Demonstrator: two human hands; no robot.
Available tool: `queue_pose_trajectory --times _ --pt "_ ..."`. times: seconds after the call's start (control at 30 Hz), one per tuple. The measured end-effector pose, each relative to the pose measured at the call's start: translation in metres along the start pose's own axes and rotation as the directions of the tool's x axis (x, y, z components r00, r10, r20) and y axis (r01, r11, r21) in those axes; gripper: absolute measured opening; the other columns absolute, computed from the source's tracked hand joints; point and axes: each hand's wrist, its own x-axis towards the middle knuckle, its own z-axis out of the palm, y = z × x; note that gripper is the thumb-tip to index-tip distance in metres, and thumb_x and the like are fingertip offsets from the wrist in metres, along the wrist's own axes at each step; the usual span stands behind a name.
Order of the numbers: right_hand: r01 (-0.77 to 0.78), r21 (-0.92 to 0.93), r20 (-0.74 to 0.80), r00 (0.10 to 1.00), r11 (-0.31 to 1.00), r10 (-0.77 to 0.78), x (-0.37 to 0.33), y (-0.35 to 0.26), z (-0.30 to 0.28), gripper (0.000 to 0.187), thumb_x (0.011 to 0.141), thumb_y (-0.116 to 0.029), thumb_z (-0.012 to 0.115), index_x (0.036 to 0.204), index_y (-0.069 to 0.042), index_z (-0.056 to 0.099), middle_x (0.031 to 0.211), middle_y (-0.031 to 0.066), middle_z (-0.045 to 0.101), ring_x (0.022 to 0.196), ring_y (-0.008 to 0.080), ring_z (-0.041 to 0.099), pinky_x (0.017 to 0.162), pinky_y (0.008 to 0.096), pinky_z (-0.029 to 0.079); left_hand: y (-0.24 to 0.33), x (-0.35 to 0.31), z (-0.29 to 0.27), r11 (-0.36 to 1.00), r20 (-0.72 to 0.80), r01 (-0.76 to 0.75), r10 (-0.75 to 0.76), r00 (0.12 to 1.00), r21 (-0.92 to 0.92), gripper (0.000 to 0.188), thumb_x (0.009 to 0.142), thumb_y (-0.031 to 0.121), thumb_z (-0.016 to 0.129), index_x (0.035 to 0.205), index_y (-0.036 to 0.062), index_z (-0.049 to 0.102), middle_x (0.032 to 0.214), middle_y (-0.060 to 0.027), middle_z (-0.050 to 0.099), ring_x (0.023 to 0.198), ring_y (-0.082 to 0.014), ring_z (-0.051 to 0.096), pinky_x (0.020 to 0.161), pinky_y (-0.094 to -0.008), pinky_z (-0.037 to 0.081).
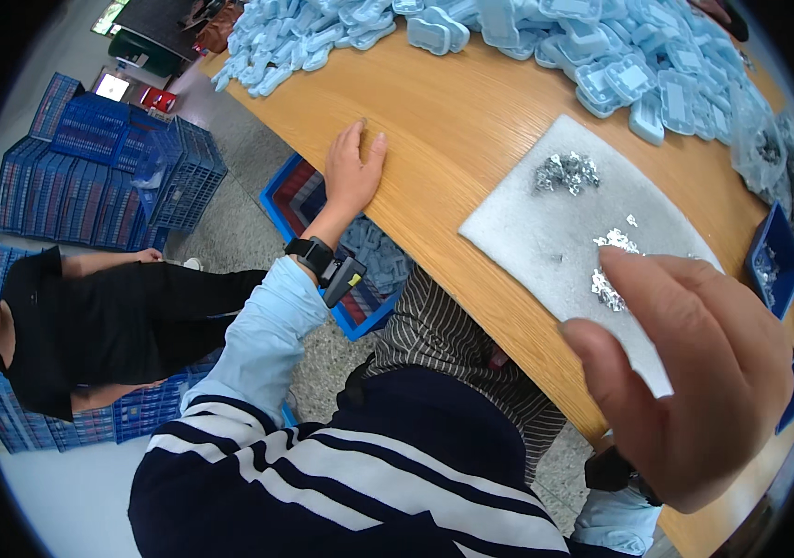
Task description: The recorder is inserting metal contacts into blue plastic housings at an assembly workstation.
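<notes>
My left hand (350,175) rests on the edge of the wooden table (425,139), its fingers stretched out and nothing in them. Close to the camera, my right hand (708,372) is raised over a white foam sheet (518,205). Its thumb and index finger are apart, with nothing visible between them; the other fingers are partly hidden. On the sheet lies a dark heap of small metal pieces (566,173). Nearer my right fingertips are shinier small metal pieces (607,290), partly covered by the hand.
Light-blue plastic cases (602,65) and smaller light-blue parts (295,42) pile up along the far side. A clear bag (769,149) and a blue bin (775,260) stand at the right. Below the table edge is a blue crate (276,200). A person in black (127,316) is at the left, by stacked blue crates (72,191).
</notes>
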Motion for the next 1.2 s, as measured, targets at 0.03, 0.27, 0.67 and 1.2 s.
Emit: queue_pose_trajectory --times 0.03,0.27,0.67,1.2 --pt "-0.031 0.011 -0.020 0.999 0.999 0.032 0.000 0.000 0.004 0.034 0.063 -0.008 0.074 0.092 0.003 0.061 0.077 0.0168 0.062 0.067 0.0223 0.062 0.057 0.0265 0.047 0.001 -0.001 -0.002 1.000 -0.008 0.008 -0.008 1.000 0.004 0.045 0.087 0.034 0.050 0.113 -0.0024 0.051 0.114 -0.0187 0.053 0.106 -0.0316 0.050 0.090 -0.0362 0.039" --pt "-0.119 0.041 -0.110 0.986 0.992 0.123 0.001 0.009 0.020 0.034 0.062 -0.006 0.074 0.093 0.000 0.062 0.076 0.0129 0.062 0.060 0.0193 0.057 0.053 0.0264 0.043 0.005 0.000 -0.003 0.999 -0.012 0.021 -0.021 1.000 -0.033 0.046 0.086 0.036 0.051 0.113 -0.0020 0.051 0.112 -0.0176 0.053 0.105 -0.0304 0.051 0.089 -0.0363 0.039" --pt "-0.122 -0.026 -0.067 0.990 0.992 0.120 0.009 0.003 0.028 0.035 0.064 -0.002 0.068 0.098 0.000 0.059 0.080 0.0151 0.058 0.067 0.0297 0.055 0.060 0.0345 0.043 -0.002 -0.001 -0.018 0.989 0.109 0.145 -0.146 0.983 0.021 0.039 0.084 0.031 0.051 0.105 -0.0019 0.051 0.104 -0.0205 0.053 0.101 -0.0350 0.050 0.086 -0.0410 0.040" --pt "-0.155 -0.079 0.109 0.981 0.985 0.163 0.003 -0.003 0.011 0.030 0.079 -0.017 0.062 0.106 -0.004 0.057 0.083 0.0193 0.060 0.072 0.0341 0.059 0.060 0.0383 0.047 0.020 -0.004 0.003 0.981 0.032 0.168 -0.165 0.986 -0.099 0.042 0.082 0.032 0.054 0.109 -0.0001 0.052 0.108 -0.0186 0.055 0.105 -0.0344 0.049 0.090 -0.0414 0.037"
